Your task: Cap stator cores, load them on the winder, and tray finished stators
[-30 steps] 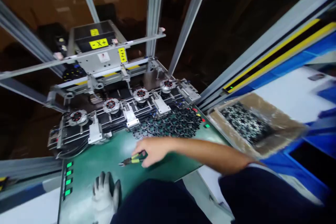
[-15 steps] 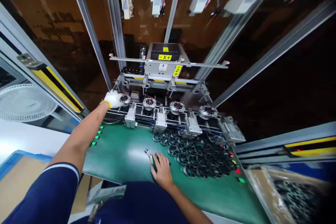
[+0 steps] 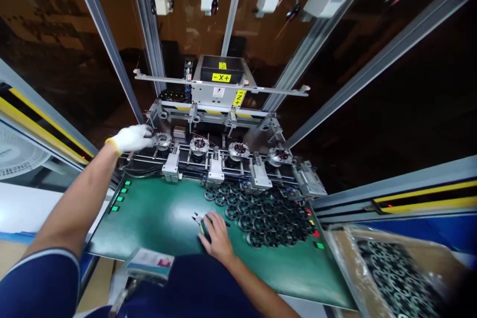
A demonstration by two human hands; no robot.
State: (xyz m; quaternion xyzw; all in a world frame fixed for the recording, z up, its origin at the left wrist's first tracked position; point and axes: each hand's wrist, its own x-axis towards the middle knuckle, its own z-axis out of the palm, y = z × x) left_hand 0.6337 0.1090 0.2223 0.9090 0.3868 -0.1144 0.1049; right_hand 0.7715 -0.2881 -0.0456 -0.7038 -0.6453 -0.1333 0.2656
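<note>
My left hand [image 3: 134, 138] wears a white glove with a yellow cuff. Its fingers are closed on a small dark motor stator [image 3: 150, 132], mostly hidden by them, just left of the leftmost round fixture [image 3: 163, 141], whose centre now shows as a bare ring. Wound stators with red and black parts sit in the other fixtures, such as the second one [image 3: 199, 145]. Bare, my right hand [image 3: 218, 239] rests on the green mat with fingers spread over a pair of side cutters [image 3: 197, 218]; the cutters' handles are partly covered.
Many black ring-shaped parts [image 3: 261, 216] are massed on the green mat [image 3: 149, 218], right of my right hand. Behind the fixtures stands a metal machine head [image 3: 212, 94]. An open box of ring parts [image 3: 402, 273] is at lower right. Upright metal posts flank the station.
My left hand has drawn back left from the leftmost fixture with the stator, leaving its ring bare. The right hand stays by the cutters, its fingers shifted slightly. The view has shifted too.
</note>
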